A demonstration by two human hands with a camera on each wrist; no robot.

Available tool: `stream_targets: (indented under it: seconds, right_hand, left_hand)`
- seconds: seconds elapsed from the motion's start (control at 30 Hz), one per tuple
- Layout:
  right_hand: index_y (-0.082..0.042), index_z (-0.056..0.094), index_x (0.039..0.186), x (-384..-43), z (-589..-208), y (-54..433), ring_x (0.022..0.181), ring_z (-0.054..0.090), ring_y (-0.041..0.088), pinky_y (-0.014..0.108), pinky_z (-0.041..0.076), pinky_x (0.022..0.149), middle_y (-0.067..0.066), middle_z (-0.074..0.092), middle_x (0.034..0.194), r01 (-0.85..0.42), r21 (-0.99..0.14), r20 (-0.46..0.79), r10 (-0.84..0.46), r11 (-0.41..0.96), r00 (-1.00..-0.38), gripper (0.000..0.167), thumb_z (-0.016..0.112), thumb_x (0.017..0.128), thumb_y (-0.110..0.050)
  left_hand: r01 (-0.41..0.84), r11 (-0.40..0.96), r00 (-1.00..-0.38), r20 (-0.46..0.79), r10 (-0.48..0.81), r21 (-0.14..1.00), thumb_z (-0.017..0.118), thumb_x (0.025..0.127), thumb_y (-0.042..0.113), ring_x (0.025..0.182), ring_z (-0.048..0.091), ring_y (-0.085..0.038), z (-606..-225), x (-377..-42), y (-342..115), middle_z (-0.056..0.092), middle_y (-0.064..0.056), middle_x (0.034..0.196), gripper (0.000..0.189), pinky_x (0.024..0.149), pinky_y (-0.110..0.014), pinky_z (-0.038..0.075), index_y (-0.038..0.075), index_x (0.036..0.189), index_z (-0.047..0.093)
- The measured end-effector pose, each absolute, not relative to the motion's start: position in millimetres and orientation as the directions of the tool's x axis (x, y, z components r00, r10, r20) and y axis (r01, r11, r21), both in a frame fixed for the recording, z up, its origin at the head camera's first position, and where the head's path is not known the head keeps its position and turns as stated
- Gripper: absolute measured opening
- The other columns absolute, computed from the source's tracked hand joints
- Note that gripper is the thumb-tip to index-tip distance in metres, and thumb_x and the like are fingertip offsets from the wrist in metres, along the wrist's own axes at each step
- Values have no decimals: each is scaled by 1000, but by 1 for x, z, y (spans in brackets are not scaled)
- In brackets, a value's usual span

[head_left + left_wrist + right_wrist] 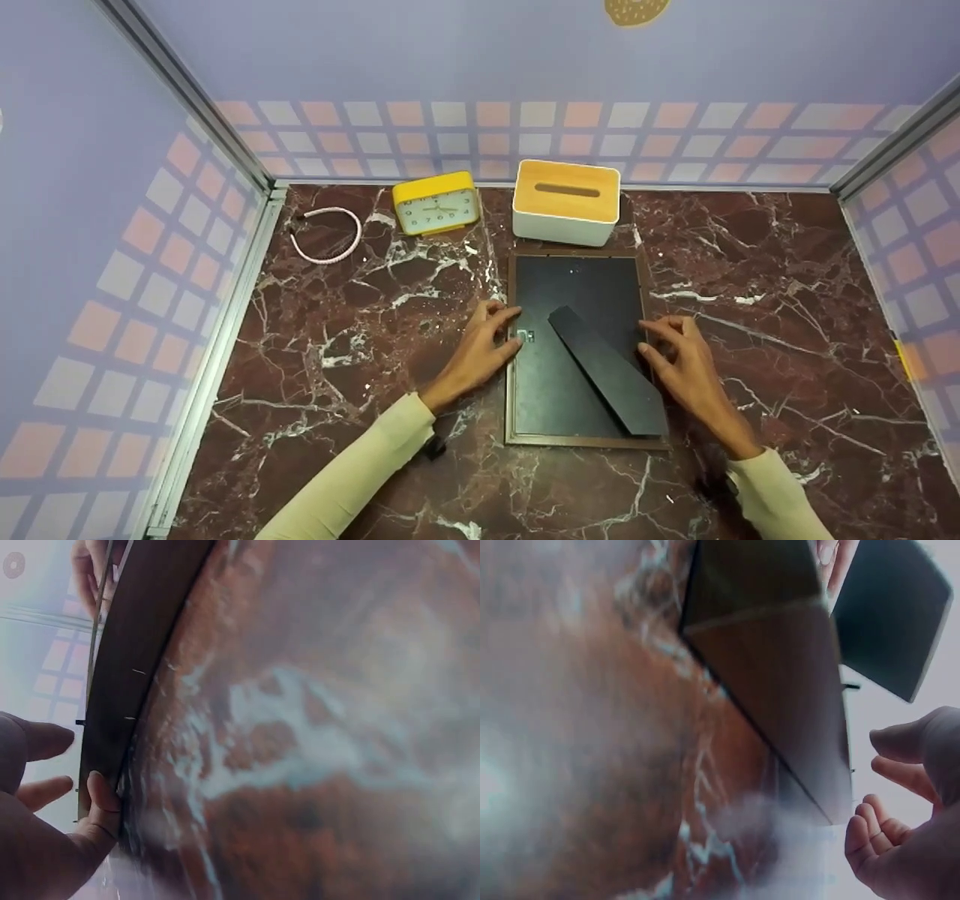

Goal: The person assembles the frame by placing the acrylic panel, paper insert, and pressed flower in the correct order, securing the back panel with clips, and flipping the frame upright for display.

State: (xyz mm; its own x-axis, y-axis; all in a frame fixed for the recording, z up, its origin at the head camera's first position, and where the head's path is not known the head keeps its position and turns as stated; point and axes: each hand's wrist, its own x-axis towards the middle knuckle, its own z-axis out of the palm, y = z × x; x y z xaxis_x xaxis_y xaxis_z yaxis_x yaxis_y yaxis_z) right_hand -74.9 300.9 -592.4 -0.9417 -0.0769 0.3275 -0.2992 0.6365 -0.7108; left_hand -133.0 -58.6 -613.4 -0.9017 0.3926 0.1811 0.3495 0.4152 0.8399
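A picture frame (581,285) lies face down on the marble-patterned table, its black back and brown rim facing up. Its black easel stand (611,375) slants across the back toward the lower right corner. My left hand (484,345) is at the frame's left edge, thumb and forefinger spread; in the left wrist view one fingertip (105,795) rests on the side of the frame. On the opposite side, my right hand (682,367) has its fingertips right at the right edge, loosely bent. The right wrist view shows these fingers (889,829) beside the rim, gripping nothing.
Behind the frame stands a white tissue box (562,229) with a wooden lid. A yellow alarm clock (435,202) is to its left, and a pale headband (326,260) lies farther left. Patterned panels (450,60) wall the table at the back and sides.
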Motion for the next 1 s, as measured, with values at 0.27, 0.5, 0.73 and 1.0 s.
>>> stream_targets:
  seconds: [0.27,0.5,0.73,1.0]
  right_hand:
    - [3,80,123,-53,-579,286,89,60,19,14,46,75,16,69,122,-448,-680,441,-165,580,-882,33,84,91,11]
    - [0,82,118,-40,-574,266,81,59,13,17,46,70,8,72,116,-541,-679,493,-237,496,-837,33,84,88,13]
    - [0,82,110,-30,-580,250,71,54,6,15,44,61,4,71,108,-561,-695,485,-283,449,-827,26,83,89,14]
    - [-14,76,96,-19,-585,235,83,54,4,22,50,71,-7,62,95,-515,-581,367,-362,630,-857,20,94,88,-16]
  left_hand:
    - [421,454,-850,167,500,785,78,102,27,165,19,-46,-599,-128,-59,24,-24,177,64,128,-73,25,3,158,57]
    - [443,440,-830,172,531,781,80,100,34,167,7,-50,-606,-133,-59,24,-21,179,70,124,-81,21,5,159,56]
    - [456,485,-825,150,545,746,82,98,42,168,3,-49,-612,-135,-59,15,-21,182,79,128,-78,17,9,163,53]
    - [509,561,-817,159,555,653,80,99,44,170,8,-42,-617,-133,-58,5,-20,184,80,136,-63,0,12,166,51]
